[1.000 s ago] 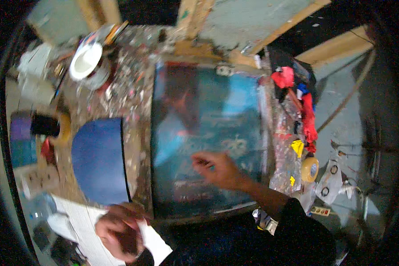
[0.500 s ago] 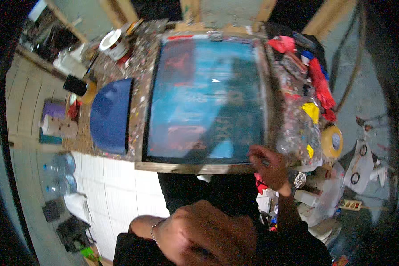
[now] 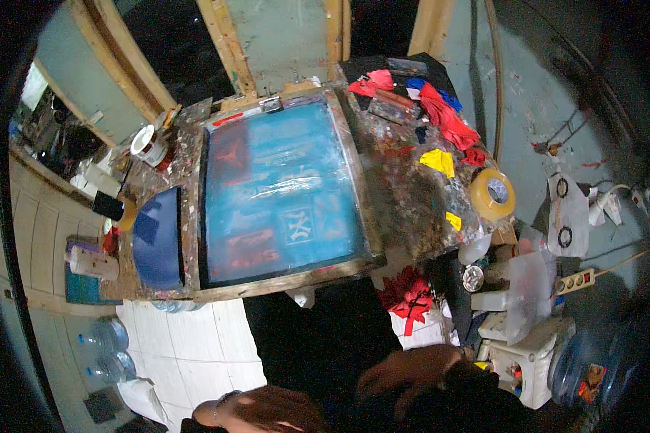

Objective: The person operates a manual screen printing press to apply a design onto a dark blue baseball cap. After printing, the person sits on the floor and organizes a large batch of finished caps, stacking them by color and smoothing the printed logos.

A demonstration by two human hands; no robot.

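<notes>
My left hand (image 3: pixel 271 409) is low at the bottom edge, in front of my dark clothing, with a bracelet at its wrist. My right hand (image 3: pixel 406 372) hangs a little higher to its right, smeared by motion. Neither hand touches the worktable, and their fingers are too dark or hidden to read. Ahead of them lies a screen-printing frame (image 3: pixel 282 162) with blue mesh, a wooden border and pale and reddish stencil marks. Left of the frame rests a dark blue cut piece with a rounded side (image 3: pixel 157 242).
A roll of clear tape (image 3: pixel 492 193), yellow scraps (image 3: pixel 438 163) and red cloth (image 3: pixel 448 119) lie on the stained table's right side. A white paint tub (image 3: pixel 150 146) stands at far left. Red cloth (image 3: pixel 406 294) hangs below the table, near a white stool (image 3: pixel 531 361).
My right hand has left the frame's near right corner and come down toward my body. My left hand has dropped lower. The view has turned right, showing more of the table's right side.
</notes>
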